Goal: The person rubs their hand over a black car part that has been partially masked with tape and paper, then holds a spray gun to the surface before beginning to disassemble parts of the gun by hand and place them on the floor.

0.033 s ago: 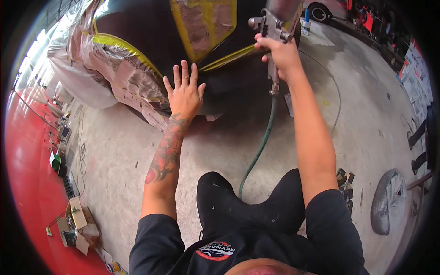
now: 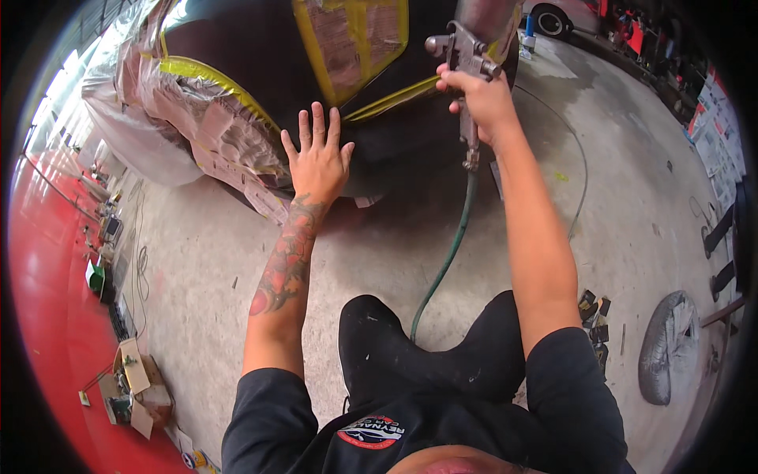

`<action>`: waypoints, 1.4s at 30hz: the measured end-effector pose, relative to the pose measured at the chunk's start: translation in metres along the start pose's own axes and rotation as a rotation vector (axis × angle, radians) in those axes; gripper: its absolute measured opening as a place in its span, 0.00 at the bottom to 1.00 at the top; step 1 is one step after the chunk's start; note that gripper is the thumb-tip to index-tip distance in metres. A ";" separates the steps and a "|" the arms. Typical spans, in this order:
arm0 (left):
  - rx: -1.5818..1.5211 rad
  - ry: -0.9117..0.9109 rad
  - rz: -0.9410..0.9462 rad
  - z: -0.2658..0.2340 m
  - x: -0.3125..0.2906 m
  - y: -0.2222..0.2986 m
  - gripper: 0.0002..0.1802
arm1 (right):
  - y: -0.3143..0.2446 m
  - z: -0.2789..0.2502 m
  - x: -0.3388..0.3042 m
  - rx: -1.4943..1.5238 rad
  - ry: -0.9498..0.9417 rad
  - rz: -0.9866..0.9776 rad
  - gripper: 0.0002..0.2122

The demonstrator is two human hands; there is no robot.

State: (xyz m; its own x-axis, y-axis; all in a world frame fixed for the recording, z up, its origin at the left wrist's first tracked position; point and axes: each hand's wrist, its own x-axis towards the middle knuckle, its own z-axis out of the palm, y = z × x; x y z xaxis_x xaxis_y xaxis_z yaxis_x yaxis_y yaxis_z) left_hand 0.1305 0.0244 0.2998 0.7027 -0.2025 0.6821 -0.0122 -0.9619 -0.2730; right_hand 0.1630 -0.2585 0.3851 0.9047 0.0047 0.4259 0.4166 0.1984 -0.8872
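While both arms reach forward from the lower edge, the scene reads as follows, every place given from the black car panel point(image 2: 260, 47).

Right grip: the right hand point(image 2: 483, 99) is wrapped tight round the handle of a metal spray gun point(image 2: 464, 59), fingers curled shut on it.
Spray gun: held upright just in front of the panel's right part, nozzle end toward the panel.
Hose: a green air hose point(image 2: 450, 253) hangs from the gun's foot and runs down, away from the panel, toward the person's dark trousers.
Left grip: the left hand point(image 2: 317, 158) is wide, fingers spread flat, palm pressed against the panel's lower edge, holding nothing.
Masking: yellow tape point(image 2: 387, 99) and paper point(image 2: 359, 35) cover patches on the panel; plastic sheeting point(image 2: 158, 110) wraps the bodywork to its left.
Floor: grey concrete floor point(image 2: 379, 237) lies below the panel; a red floor strip point(image 2: 55, 316) runs well to its left.
Clutter: cardboard scraps point(image 2: 130, 387) lie far down-left of the panel.
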 end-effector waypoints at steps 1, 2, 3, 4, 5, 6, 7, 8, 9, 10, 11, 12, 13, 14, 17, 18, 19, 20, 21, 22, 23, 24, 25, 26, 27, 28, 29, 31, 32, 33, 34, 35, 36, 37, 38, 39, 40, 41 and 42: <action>-0.007 0.009 0.004 0.000 -0.001 0.000 0.37 | 0.006 0.003 -0.006 0.021 -0.004 0.030 0.15; -0.006 0.020 0.005 0.000 -0.001 -0.001 0.37 | 0.012 0.006 -0.012 0.023 -0.006 0.035 0.15; -0.007 0.018 0.005 0.000 -0.001 -0.001 0.37 | 0.017 0.008 -0.018 0.048 -0.025 0.062 0.16; -0.013 0.009 0.009 0.000 -0.001 -0.001 0.37 | 0.022 0.011 -0.024 0.068 -0.036 0.098 0.18; -0.005 0.009 0.002 0.000 -0.002 -0.001 0.37 | 0.026 0.014 -0.031 0.079 -0.056 0.100 0.20; -0.016 0.012 0.005 0.000 -0.003 -0.001 0.37 | 0.030 0.017 -0.036 0.088 -0.070 0.095 0.20; -0.025 0.004 0.004 0.001 -0.004 -0.001 0.37 | 0.034 0.020 -0.041 0.090 -0.083 0.094 0.20; -0.021 0.012 0.001 0.002 -0.005 0.000 0.37 | 0.037 0.024 -0.045 0.086 -0.086 0.107 0.21; -0.039 0.020 0.000 0.003 -0.007 0.001 0.38 | 0.040 0.028 -0.049 0.099 -0.094 0.115 0.23; -0.055 0.001 -0.005 0.005 -0.009 0.002 0.38 | 0.042 0.031 -0.053 0.108 -0.110 0.103 0.23; -0.056 0.004 -0.003 0.006 -0.011 0.003 0.39 | 0.044 0.033 -0.056 0.093 -0.146 0.099 0.21; -0.052 0.023 -0.002 0.008 -0.013 0.003 0.39 | 0.045 0.035 -0.059 0.077 -0.180 0.095 0.19; -0.058 0.017 0.002 0.009 -0.014 0.004 0.40 | 0.047 0.039 -0.062 0.072 -0.185 0.114 0.20; -0.069 -0.002 0.008 0.010 -0.015 0.005 0.40 | 0.048 0.042 -0.064 0.093 -0.200 0.110 0.27; -0.040 -0.062 0.085 0.012 -0.014 0.006 0.42 | 0.049 0.042 -0.070 0.101 -0.243 0.059 0.27; -0.051 -0.023 0.106 0.012 -0.011 0.008 0.42 | 0.049 0.040 -0.071 0.073 -0.213 0.036 0.28; -0.034 -0.044 0.156 0.012 -0.007 0.009 0.43 | 0.049 0.037 -0.070 0.042 -0.179 0.017 0.28; -0.017 -0.093 0.202 0.012 -0.002 0.012 0.43 | 0.048 0.032 -0.068 0.043 -0.171 0.010 0.28; -0.020 -0.059 0.214 0.013 0.005 0.014 0.43 | 0.046 0.027 -0.064 0.024 -0.128 -0.002 0.28; -0.003 -0.044 0.266 0.013 0.014 0.017 0.44 | 0.045 0.023 -0.060 -0.004 -0.081 -0.011 0.28; 0.013 -0.044 0.317 0.013 0.024 0.020 0.44 | 0.043 0.019 -0.053 -0.009 -0.042 0.011 0.27; 0.011 -0.024 0.324 0.013 0.034 0.024 0.44 | 0.042 0.015 -0.046 0.007 -0.050 -0.024 0.27; 0.010 0.000 0.362 0.014 0.044 0.030 0.45 | 0.039 0.011 -0.041 0.025 -0.032 -0.034 0.27; 0.006 0.012 0.401 0.014 0.054 0.035 0.45 | 0.037 0.007 -0.037 0.033 -0.001 -0.025 0.27; 0.012 0.048 0.427 0.015 0.064 0.040 0.46 | 0.036 0.003 -0.036 0.043 -0.005 -0.047 0.27; 0.019 0.053 0.430 0.015 0.074 0.045 0.46 | 0.034 -0.001 -0.037 0.046 0.005 -0.043 0.27; 0.001 0.062 0.457 0.015 0.083 0.049 0.46 | 0.033 -0.004 -0.039 0.049 0.014 -0.039 0.27; -0.018 0.077 0.487 0.015 0.101 0.060 0.47 | 0.032 -0.010 -0.045 0.051 0.027 -0.041 0.27; -0.036 0.090 0.489 0.016 0.110 0.067 0.48 | 0.032 -0.014 -0.050 0.062 0.019 -0.037 0.27; -0.053 0.081 0.489 0.016 0.118 0.074 0.48 | 0.032 -0.017 -0.054 0.065 0.022 -0.016 0.28; -0.049 0.109 0.495 0.017 0.126 0.081 0.48 | 0.033 -0.020 -0.058 0.076 0.013 -0.039 0.28; 0.018 0.120 0.479 0.018 0.133 0.088 0.48 | 0.034 -0.023 -0.062 0.082 0.030 -0.024 0.28; 0.074 0.119 0.465 0.019 0.141 0.095 0.47 | 0.035 -0.026 -0.064 0.081 0.055 0.004 0.28; 0.090 0.130 0.468 0.021 0.147 0.102 0.47 | 0.036 -0.030 -0.064 0.090 0.051 -0.009 0.28; 0.112 0.153 0.450 0.023 0.153 0.109 0.47 | 0.037 -0.032 -0.065 0.095 0.056 -0.006 0.28; 0.128 0.163 0.431 0.025 0.158 0.115 0.47 | 0.037 -0.035 -0.065 0.115 0.081 0.001 0.28; 0.134 0.180 0.431 0.028 0.163 0.121 0.47 | 0.037 -0.038 -0.064 0.126 0.115 0.018 0.28; 0.109 0.191 0.460 0.029 0.169 0.125 0.47 | 0.036 -0.041 -0.064 0.132 0.104 0.000 0.28; 0.053 0.216 0.498 0.031 0.174 0.128 0.46 | 0.034 -0.042 -0.064 0.137 0.124 -0.015 0.28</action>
State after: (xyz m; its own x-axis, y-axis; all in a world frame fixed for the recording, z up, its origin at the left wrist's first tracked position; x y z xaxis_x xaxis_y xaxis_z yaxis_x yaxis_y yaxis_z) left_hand 0.2733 -0.1280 0.3627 0.4588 -0.6700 0.5835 -0.2663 -0.7303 -0.6291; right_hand 0.1234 -0.2935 0.3198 0.9058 -0.1182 0.4068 0.4223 0.3287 -0.8448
